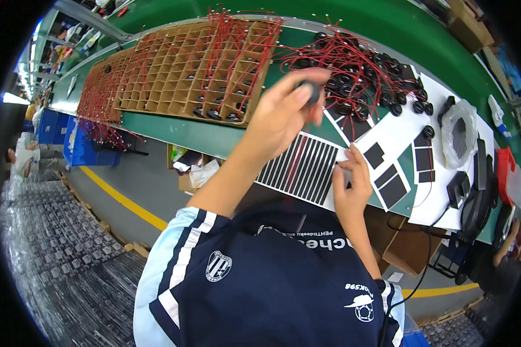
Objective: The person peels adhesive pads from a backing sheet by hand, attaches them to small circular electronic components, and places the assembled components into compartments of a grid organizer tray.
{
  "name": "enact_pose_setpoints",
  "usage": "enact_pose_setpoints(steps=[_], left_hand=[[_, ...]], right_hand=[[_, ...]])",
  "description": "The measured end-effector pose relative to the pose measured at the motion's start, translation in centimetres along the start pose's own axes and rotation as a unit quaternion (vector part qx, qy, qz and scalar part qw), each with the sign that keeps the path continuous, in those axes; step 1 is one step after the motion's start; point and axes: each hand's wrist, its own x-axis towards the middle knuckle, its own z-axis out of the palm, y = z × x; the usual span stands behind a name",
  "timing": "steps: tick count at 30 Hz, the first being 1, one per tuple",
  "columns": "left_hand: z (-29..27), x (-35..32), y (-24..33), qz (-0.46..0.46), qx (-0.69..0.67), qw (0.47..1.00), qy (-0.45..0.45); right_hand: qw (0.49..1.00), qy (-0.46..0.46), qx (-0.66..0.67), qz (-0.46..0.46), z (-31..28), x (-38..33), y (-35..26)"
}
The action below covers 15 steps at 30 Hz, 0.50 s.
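My left hand [283, 115] is raised above the bench, its fingers shut on a small black round part [311, 91] that is blurred. Behind it lies a heap of similar black round parts with red wires [359, 69]. My right hand [351, 184] rests on the edge of a white sheet with narrow black adhesive strips [304, 166], fingertips pinching at the sheet's right end; whether a strip is between them I cannot tell. Black square pads [392, 188] lie on white backing just to the right.
A cardboard divider tray [185, 69] holding wired parts sits on the green bench [173, 130] to the left. A clear plastic bag [460, 133] and black tools [474, 199] lie at the right. Cardboard boxes [411, 248] stand below the bench.
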Motion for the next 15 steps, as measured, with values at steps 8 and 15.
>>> enact_pose_setpoints(steps=[8,15], left_hand=[[-5.2,-6.6,-3.4,-0.154,0.078,0.978,0.120],[-5.9,-6.5,-2.9,-0.139,0.040,0.986,0.080]], right_hand=[[0.902,-0.005,0.384,0.199,-3.0,2.1,0.4],[0.915,0.053,0.381,0.124,-10.4,3.8,2.0]])
